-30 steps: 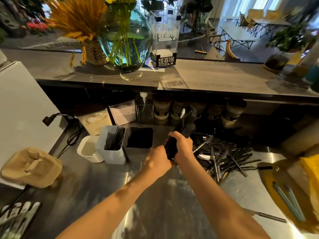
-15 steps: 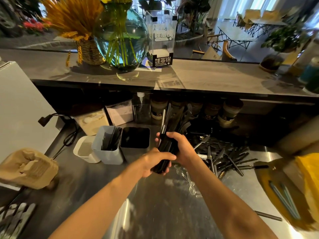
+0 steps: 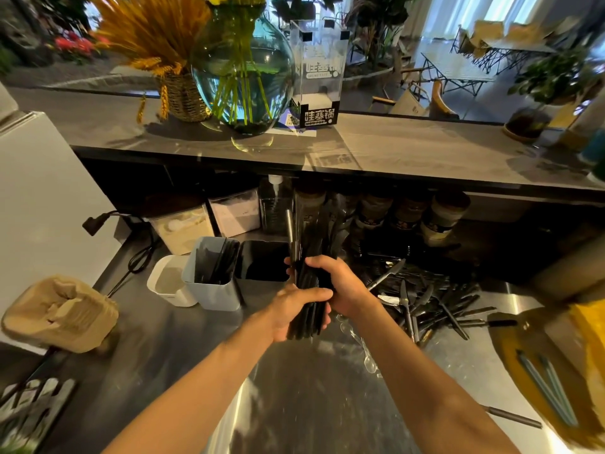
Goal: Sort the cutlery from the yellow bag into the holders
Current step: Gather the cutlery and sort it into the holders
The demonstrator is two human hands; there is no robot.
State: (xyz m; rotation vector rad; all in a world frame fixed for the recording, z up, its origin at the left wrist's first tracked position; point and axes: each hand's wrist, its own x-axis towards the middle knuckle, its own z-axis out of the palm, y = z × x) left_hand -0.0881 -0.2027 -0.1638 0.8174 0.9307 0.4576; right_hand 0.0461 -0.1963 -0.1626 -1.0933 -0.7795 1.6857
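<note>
Both your hands, left (image 3: 296, 311) and right (image 3: 339, 286), have fingers clamped on an upright bundle of dark cutlery (image 3: 309, 273) just right of the black holder (image 3: 262, 261); next, lower it in.

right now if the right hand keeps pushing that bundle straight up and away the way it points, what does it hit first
Probably the dark jars under the counter's overhang. The right hand and left hand hold the black cutlery bundle upright, its tips already showing against them. Depth is unclear.
</note>
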